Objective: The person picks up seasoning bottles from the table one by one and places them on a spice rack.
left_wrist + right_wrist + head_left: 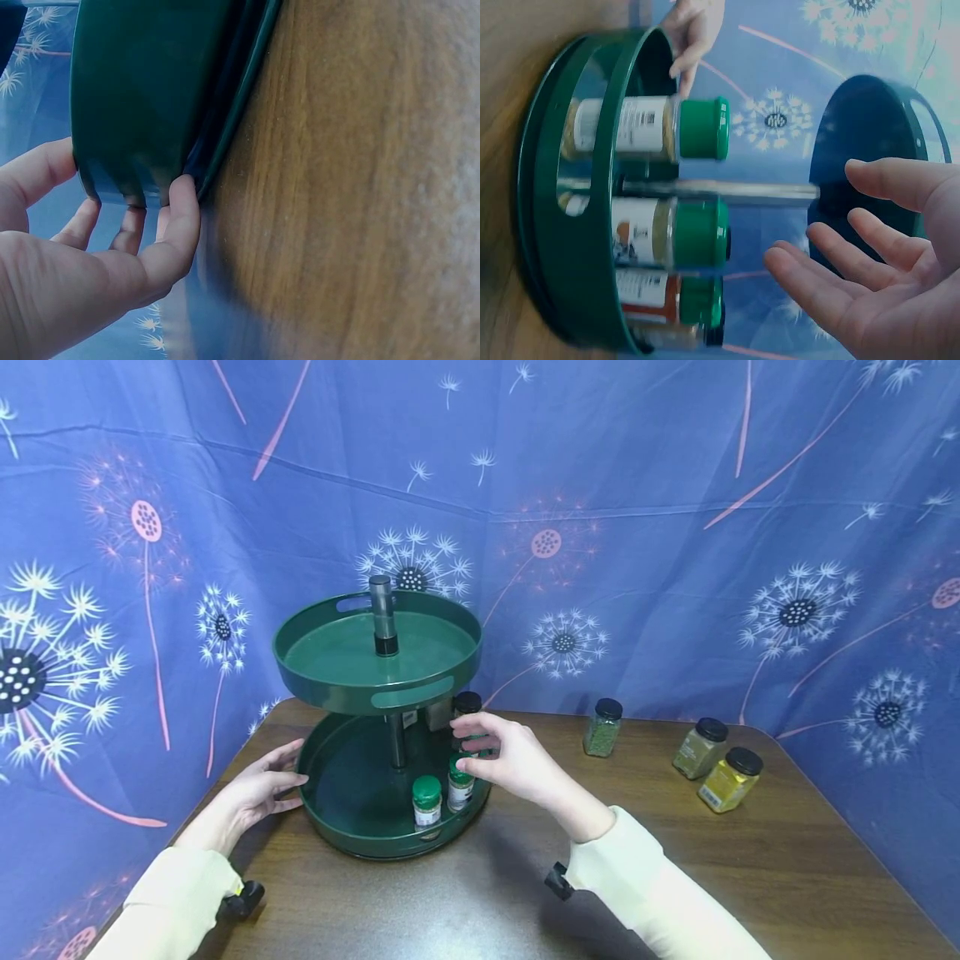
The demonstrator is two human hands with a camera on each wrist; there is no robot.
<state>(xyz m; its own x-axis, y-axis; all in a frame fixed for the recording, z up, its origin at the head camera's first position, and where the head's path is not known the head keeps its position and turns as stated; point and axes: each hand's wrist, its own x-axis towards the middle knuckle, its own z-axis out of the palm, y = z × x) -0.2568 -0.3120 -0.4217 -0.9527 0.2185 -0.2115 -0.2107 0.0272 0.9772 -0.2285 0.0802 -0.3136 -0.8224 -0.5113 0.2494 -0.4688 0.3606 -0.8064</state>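
A dark green two-tier round tray stand has an upper tray point(341, 647) and a lower tray point(345, 802) on a metal post. My left hand point(258, 789) touches the outer wall of the lower tray at its left side, fingertips spread along it, as the left wrist view shows. At the right side of the stand, my right hand point(517, 756) hovers with fingers apart and nothing between them, close over a green-capped spice jar point(460, 793). Another green-capped jar point(427, 806) stands left of it. A black-capped jar point(467, 702) is partly hidden behind my right hand.
On the wooden table point(600, 860), to the right, stand a jar of green flakes point(602, 729), a jar with olive-coloured contents point(699, 750) and a yellow jar point(729, 782), all black-capped. A blue dandelion-print cloth point(637, 568) hangs behind and at the sides.
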